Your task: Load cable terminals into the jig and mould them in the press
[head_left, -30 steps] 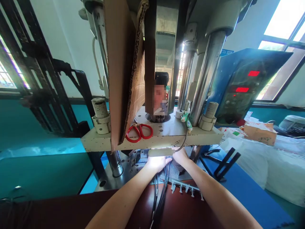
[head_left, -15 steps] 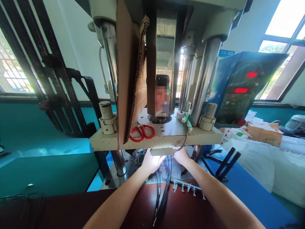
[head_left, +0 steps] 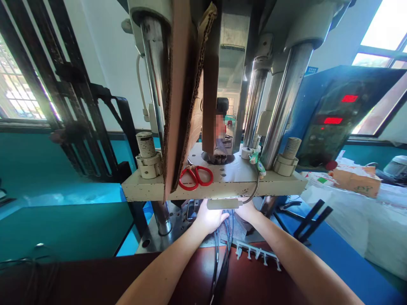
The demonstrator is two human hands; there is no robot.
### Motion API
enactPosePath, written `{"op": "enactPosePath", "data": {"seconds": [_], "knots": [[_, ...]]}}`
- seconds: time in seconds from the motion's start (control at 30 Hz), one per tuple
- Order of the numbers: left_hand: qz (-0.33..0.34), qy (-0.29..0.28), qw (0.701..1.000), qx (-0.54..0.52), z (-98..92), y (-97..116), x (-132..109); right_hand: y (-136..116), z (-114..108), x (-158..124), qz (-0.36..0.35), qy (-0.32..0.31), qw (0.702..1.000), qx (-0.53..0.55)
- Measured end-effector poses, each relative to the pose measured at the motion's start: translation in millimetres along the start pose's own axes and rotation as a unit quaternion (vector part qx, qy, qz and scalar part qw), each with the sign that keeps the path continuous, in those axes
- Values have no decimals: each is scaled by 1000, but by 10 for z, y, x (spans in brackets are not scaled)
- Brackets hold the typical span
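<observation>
Beneath the front edge of the cream press plate (head_left: 237, 190), the left hand (head_left: 208, 218) and right hand (head_left: 249, 210) flanked black cables (head_left: 223, 271) running down onto the worktop (head_left: 193, 277), their fingers mostly hidden behind a pale bar (head_left: 222, 204) (together or apart, I couldn't tell).

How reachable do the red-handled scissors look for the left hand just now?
Probably yes, but not directly: the left hand is below the pale plate, while the red-handled scissors lie on top. Their handles sit uncovered at its front edge, beside the cardboard.
</observation>
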State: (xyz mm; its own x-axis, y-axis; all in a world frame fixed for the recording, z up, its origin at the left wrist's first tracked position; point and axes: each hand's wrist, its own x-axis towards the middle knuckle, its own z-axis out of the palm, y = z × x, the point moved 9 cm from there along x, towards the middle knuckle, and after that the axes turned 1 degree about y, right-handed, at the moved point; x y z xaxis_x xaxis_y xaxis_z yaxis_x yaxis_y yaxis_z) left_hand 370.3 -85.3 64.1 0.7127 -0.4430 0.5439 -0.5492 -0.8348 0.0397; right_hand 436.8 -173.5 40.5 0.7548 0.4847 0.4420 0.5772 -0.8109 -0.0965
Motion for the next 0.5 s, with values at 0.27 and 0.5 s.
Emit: {"op": "enactPosePath", "data": {"seconds": [0.27, 0.5], "knots": [[-30, 16, 999, -11, 39, -79, 30, -51, -83, -1, 6, -11, 1000, 4], [-48, 15, 999, -7, -70, -298, -216, -111, -78, 34, -2, -25, 1000, 4]]}}
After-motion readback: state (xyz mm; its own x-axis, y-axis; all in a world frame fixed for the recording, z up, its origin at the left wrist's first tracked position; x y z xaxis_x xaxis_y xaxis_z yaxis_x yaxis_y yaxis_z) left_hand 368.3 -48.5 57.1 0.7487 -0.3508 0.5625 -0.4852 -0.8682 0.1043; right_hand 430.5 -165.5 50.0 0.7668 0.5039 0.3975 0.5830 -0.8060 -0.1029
